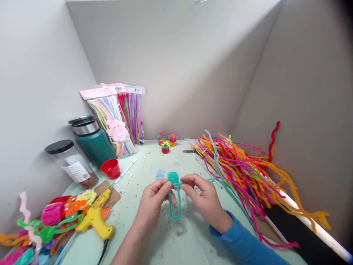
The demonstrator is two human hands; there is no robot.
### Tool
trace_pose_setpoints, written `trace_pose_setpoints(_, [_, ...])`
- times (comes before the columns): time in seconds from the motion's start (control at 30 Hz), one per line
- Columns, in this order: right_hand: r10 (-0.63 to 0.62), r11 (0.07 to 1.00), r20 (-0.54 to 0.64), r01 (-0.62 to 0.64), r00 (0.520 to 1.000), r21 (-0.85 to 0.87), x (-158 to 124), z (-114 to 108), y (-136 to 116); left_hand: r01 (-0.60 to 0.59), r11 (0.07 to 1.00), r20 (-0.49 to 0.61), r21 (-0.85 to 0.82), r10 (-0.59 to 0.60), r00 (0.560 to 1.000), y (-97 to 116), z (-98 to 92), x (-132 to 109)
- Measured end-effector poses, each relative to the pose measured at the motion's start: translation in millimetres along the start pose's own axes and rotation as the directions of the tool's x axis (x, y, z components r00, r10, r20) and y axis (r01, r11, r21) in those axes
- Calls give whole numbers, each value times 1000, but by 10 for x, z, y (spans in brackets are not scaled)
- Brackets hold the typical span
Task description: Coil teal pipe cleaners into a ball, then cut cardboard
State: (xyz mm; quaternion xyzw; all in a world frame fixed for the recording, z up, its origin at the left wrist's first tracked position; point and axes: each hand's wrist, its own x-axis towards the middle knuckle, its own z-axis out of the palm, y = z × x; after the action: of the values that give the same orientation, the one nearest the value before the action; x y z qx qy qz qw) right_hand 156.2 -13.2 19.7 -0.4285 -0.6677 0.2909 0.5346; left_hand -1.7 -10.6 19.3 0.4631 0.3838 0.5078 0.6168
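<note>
Between my two hands is a teal pipe cleaner [179, 208], wound into a dense block at its top with a long narrow loop hanging below. My left hand [154, 200] pinches the block's left edge between thumb and fingers. On the other side, the thumb and forefinger of my right hand [202, 195] close on the right edge of the winding. A small light-blue wound piece [160, 174] lies on the table just behind my left hand. Three little pots made of pipe cleaners, one a red pot with a yellow-green top [165, 148], stand farther back.
Right: a large heap of loose pipe cleaners [237, 162]. Left: a yellow glue gun [96, 217], a red cup [110, 169], a clear jar [73, 165], a teal bottle [95, 143] and a pile of coloured pieces [52, 215]. Bagged pipe cleaners [111, 121] lean at the back.
</note>
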Motion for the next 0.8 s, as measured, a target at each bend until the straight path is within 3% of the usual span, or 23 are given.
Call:
trace_pose_setpoints(0.13, [-137,977,93,119,986,177,-47,-36,-152,42,996,215,-76,-25,976,53,-31,-83])
trace_pose_setpoints(0.2, [-161,963,126,128,979,236,-60,-38,-196,44,995,252,-84,-21,967,74,-33,-101])
trace_pose_setpoints(0.3, [32,970,83,-51,996,239,-42,6,-138,-1,1000,125,1,1,992,66,-11,-64])
trace_pose_setpoints(0.43, [290,927,90,-303,953,221,31,77,53,17,996,-60,91,-11,998,-10,12,46])
trace_pose_setpoints(0.67, [367,897,70,-373,928,239,59,93,156,66,989,-124,135,-50,991,-111,-2,107])
trace_pose_setpoints(0.8, [325,905,145,-351,935,240,33,103,115,48,988,-124,145,-30,992,-99,6,95])
